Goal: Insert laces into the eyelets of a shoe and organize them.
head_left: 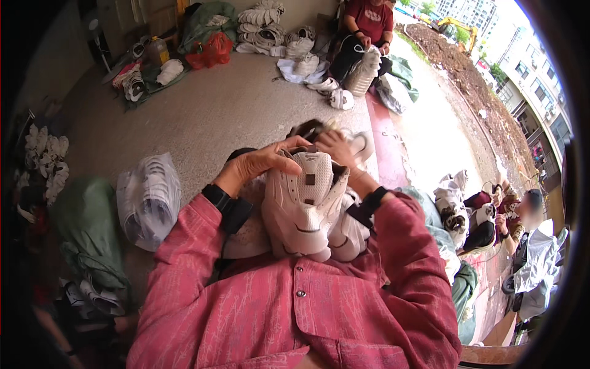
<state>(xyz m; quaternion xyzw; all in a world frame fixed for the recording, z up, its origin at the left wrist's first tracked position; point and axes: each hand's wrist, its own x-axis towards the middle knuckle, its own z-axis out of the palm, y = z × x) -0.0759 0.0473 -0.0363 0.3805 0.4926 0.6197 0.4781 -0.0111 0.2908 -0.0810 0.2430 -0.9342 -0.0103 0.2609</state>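
Note:
An off-white sneaker point(296, 215) rests at my lap, toe toward me, its padded tongue point(314, 175) standing up. No lace shows in its front. My left hand point(267, 165) is closed on the collar at the left of the tongue, thumb in front and fingers over the top edge. Just beyond the shoe opening, my right hand point(336, 147) is bent over and smeared by motion; what its fingers hold is hidden. A dark and pale blurred item point(309, 130) lies by that hand. More pale shoes point(348, 237) sit beside and under the sneaker.
To my left stand a clear plastic bag point(149, 200) of pale shoe parts and a green sack point(89, 227). Across the floor, a seated person point(369, 31) handles a stack of shoes point(364, 71). Shoe piles point(452, 206) and another person point(513, 218) are at right.

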